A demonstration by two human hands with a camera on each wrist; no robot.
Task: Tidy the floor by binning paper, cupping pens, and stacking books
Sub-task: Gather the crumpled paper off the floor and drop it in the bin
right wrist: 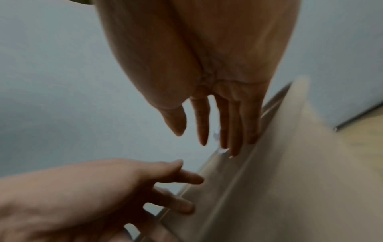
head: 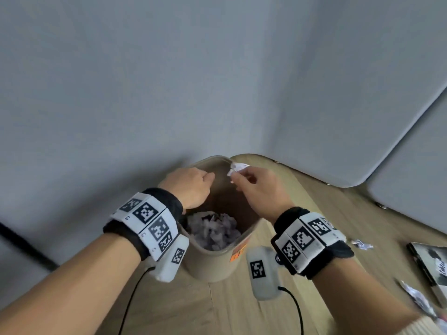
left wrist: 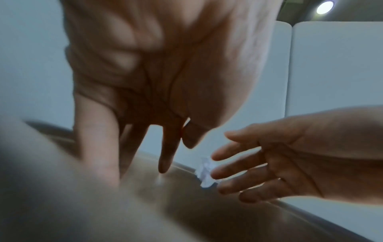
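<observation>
The left hand (head: 191, 187) is seen over the left side of the beige bin (head: 210, 264), wrist band and tracking markers worn behind it. In the left wrist view its fingers (left wrist: 165, 147) are stretched downward and loosely spread, and nothing is held in them; whether the tips touch the bin's inner wall cannot be told from the blurred pictures. Inside the bin a heap of crumpled paper (head: 212, 229) is seen at the bottom.

Just right of the bin's centre, a small crumpled paper ball (head: 235, 169) is found at the far rim, right at the fingertips of the right hand (head: 261, 189). The right hand's fingers (left wrist: 234, 172) are shown extended and slightly parted, not closed round the ball; in the left wrist view the ball (left wrist: 205, 173) lies against their tips, and whether it is touched or already free cannot be told.

Further right, on the wooden floor (head: 302, 213), another crumpled scrap (head: 361, 244) is seen, then a dark-covered book (head: 430, 264) near the right edge, with more crumpled paper (head: 418, 298) just in front of it. Grey panels (head: 350, 93) are stood along the floor behind.
</observation>
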